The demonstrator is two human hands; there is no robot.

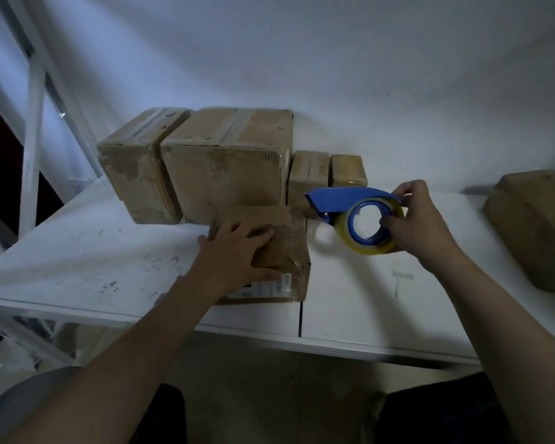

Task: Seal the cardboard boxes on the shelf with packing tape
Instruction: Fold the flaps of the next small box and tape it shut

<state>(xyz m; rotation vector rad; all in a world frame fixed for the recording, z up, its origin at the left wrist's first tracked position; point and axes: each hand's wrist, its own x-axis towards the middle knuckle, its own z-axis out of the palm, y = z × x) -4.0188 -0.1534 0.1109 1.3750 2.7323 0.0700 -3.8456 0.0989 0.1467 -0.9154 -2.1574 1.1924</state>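
Observation:
A small cardboard box [282, 248] with a white label on its front lies near the front of the white shelf [93, 261]. My left hand [234, 254] rests flat on its top with fingers spread. My right hand [420, 222] grips a blue tape dispenser [350, 203] loaded with a yellowish roll of packing tape [370, 246]. The dispenser's nose sits at the box's far right corner, just above the shelf.
Two large taped boxes [225, 165] [138, 168] stand behind against the white wall, with two small boxes [308, 171] [348, 171] to their right. A brown package [532, 225] lies at the shelf's right end. White shelf posts [32, 123] rise at left.

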